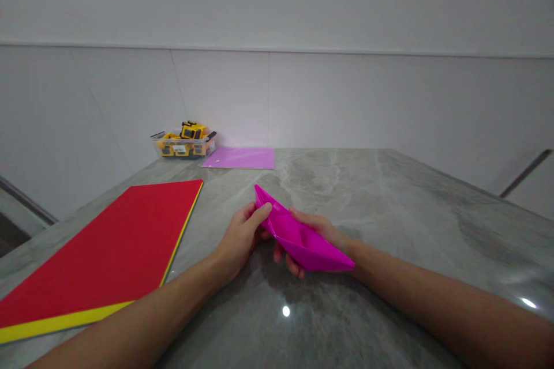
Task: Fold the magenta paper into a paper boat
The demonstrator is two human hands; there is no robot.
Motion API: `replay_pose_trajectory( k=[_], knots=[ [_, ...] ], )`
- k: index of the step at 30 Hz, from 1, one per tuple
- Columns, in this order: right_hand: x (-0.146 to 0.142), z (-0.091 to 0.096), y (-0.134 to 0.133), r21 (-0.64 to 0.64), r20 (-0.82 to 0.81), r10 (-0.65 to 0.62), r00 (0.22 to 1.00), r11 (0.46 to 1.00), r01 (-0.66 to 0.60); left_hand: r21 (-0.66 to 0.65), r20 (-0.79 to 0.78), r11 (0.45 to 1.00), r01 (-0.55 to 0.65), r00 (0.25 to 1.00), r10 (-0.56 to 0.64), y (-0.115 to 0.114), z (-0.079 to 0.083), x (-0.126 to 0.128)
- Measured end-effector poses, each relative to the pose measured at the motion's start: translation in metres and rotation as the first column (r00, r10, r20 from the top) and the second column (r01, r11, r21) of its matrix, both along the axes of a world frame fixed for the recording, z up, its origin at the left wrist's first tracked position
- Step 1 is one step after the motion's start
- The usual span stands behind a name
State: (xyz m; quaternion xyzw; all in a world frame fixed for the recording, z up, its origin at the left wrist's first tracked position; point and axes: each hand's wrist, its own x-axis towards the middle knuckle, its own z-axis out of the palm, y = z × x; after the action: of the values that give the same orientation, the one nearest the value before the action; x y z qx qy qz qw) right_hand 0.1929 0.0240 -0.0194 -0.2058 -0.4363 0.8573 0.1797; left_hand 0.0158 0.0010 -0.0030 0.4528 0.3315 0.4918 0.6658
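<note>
A folded magenta paper boat point(298, 236) is held between my two hands above the grey marbled tabletop point(346, 196). My left hand point(246, 228) pinches its far left end, with the thumb on top near the rim and the fingers partly hidden underneath. From the right, my right hand point(318, 228) reaches round the boat's middle. Its thumb lies along the far side, and its fingertips show below the near side. The boat tilts, one point toward the upper left and the other toward the lower right, its open hollow facing up.
Red sheets point(116, 242) with a yellow edge beneath lie at the left. Toward the back wall sit a purple sheet point(242, 158) and a clear plastic box point(186, 147) of yellow toy vehicles point(193, 130). A white wall point(324, 98) stands behind the table.
</note>
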Motion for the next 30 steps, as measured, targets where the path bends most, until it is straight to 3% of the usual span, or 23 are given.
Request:
replay_pose_trajectory(
  k=[3,15,25,30],
  knots=[
    [0.000,-0.002,0.001,-0.027,0.003,-0.034,0.999,0.999,0.034,0.022,-0.004,0.999,0.037,0.999,-0.037,-0.002,-0.001,0.002],
    [0.002,-0.001,-0.001,0.098,0.056,-0.139,0.989,0.986,0.134,0.132,-0.064,0.989,0.060,0.997,-0.052,-0.002,-0.004,0.002],
    [0.001,0.011,-0.009,0.164,0.136,-0.194,0.972,0.972,0.171,0.091,-0.067,0.996,-0.008,0.998,0.014,-0.001,-0.006,0.000],
    [0.001,0.010,-0.009,0.180,0.131,-0.215,0.968,0.965,0.190,0.114,-0.053,0.993,0.026,0.998,-0.020,-0.002,-0.005,0.001]
  ],
)
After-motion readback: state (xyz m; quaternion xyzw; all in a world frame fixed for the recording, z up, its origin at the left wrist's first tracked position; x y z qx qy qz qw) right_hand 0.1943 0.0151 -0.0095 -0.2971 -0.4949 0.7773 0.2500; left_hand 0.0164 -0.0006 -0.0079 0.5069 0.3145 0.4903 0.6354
